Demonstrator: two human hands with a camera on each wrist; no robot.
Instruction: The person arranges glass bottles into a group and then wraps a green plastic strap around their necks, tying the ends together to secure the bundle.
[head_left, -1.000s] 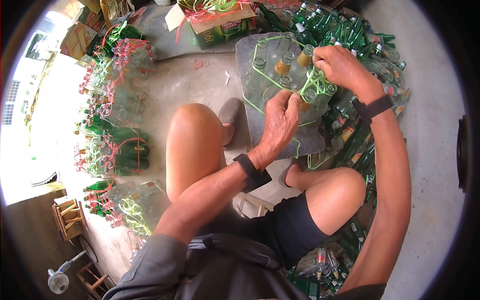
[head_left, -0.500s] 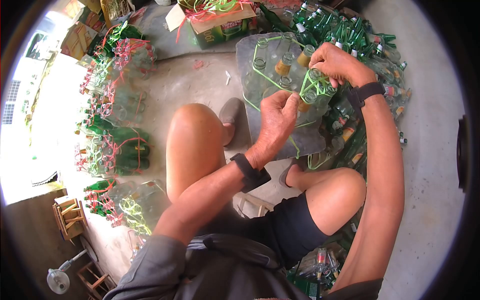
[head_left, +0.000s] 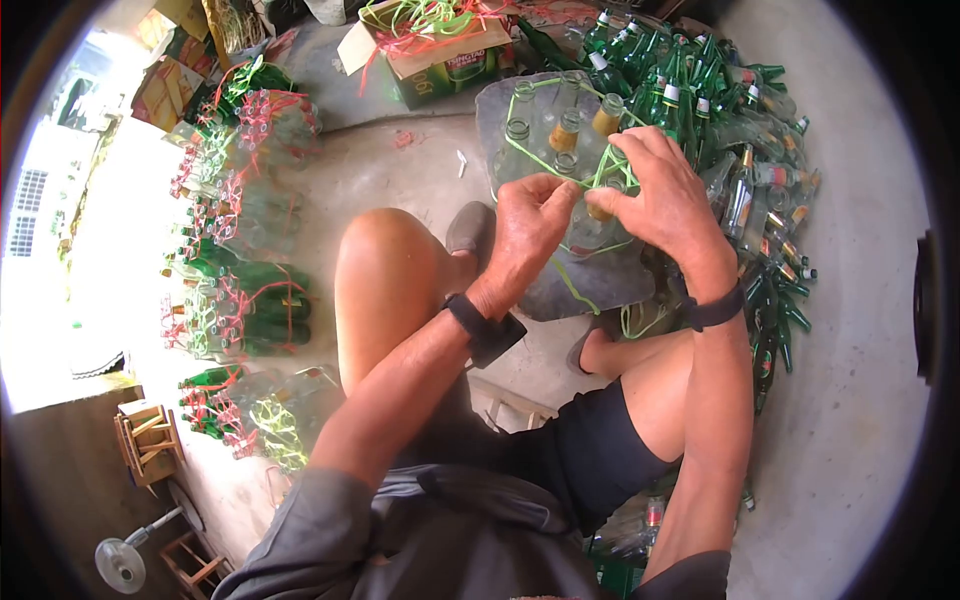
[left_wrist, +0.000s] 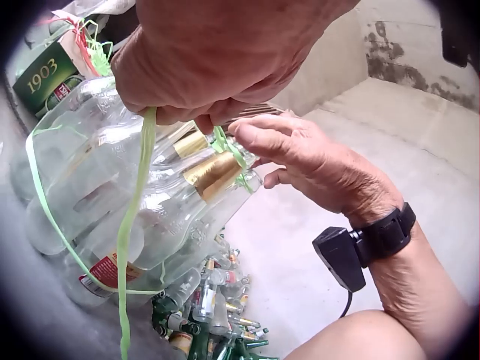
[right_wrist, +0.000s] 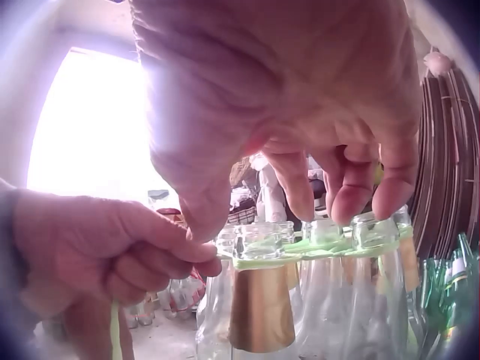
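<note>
Clear glass bottles (right_wrist: 367, 277), some with gold neck labels, stand bunched on a grey slab (head_left: 600, 290). Green plastic twine (left_wrist: 135, 217) loops round the bunch and criss-crosses among the necks. At the near side of the bunch, my left hand (head_left: 530, 220) pinches the twine between thumb and fingers, and a loose length hangs below it. My right hand (head_left: 668, 200) is spread above the right-hand necks. In the right wrist view its fingertips are right at the bottle mouths, and its thumb meets the left hand's fingertips.
Loose green and clear bottles (head_left: 690, 100) lie heaped to the right of the slab. Tied bottle bundles (head_left: 240, 290) line the left side. A carton (head_left: 430, 75) with red and green twine stands at the back. A fan (head_left: 120, 565) and wooden stools (head_left: 145, 440) are lower left.
My right hand has come down and toward me from the far necks, its fingers spreading. My left hand has shifted slightly left, still pinching the twine. The head view has tilted a little.
</note>
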